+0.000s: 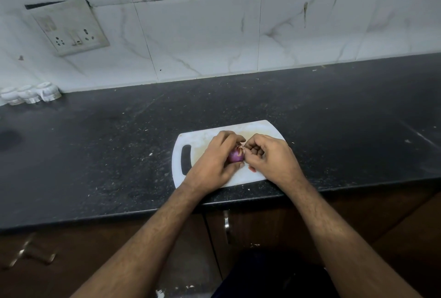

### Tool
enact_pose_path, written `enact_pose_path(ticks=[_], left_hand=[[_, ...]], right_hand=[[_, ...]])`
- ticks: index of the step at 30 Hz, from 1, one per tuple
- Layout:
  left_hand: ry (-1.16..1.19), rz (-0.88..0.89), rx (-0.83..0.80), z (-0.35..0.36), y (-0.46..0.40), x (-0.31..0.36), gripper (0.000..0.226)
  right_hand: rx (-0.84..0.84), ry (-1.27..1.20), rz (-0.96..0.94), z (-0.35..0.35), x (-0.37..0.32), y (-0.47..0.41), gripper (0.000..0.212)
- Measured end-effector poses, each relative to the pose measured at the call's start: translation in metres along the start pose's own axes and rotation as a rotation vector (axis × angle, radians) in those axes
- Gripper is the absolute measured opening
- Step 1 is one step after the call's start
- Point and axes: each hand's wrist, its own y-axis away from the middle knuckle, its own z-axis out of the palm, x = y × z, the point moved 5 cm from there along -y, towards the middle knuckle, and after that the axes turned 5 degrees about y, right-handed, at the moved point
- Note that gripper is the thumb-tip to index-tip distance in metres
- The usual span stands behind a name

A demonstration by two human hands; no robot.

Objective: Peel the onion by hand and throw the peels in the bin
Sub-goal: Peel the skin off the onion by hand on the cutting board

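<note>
Two bare arms reach up from the bottom edge, at 6 o'clock, toward the middle. Behind them are brown cupboard doors [274,223] under the counter's front edge.

The left hand [211,163] is wrapped around a small purple onion [235,156], with its thumb under the onion and its fingers over the top. The right hand [270,158] is just beside it at 3 o'clock. Its fingers [253,149] are curled in and pinch a bit of dry peel [242,146] at the top of the onion. So both hands are closed, one on the onion and one on the peel.

The onion is held just over a white cutting board [257,128]. The board has a dark handle hole [186,159] at its 9 o'clock side. It lies on a black counter [95,149] with small pale crumbs on it.

Far off at 10 o'clock, three little white jars [29,94] stand against the wall. Above them is a plug socket [71,28] on the white tiles [202,40].
</note>
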Motion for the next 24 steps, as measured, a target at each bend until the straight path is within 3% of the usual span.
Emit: enact_pose_path(ticks=[11, 24], left_hand=[[0.125, -0.076, 0.0, 0.002, -0.003, -0.01, 0.051], [0.309, -0.162, 0.053, -0.001, -0.001, -0.023, 0.049]], right_hand=[[-0.067, -0.048, 0.011, 0.005, 0.004, -0.004, 0.007], [-0.008, 0.013, 0.062, 0.004, 0.01, -0.008, 0.008]])
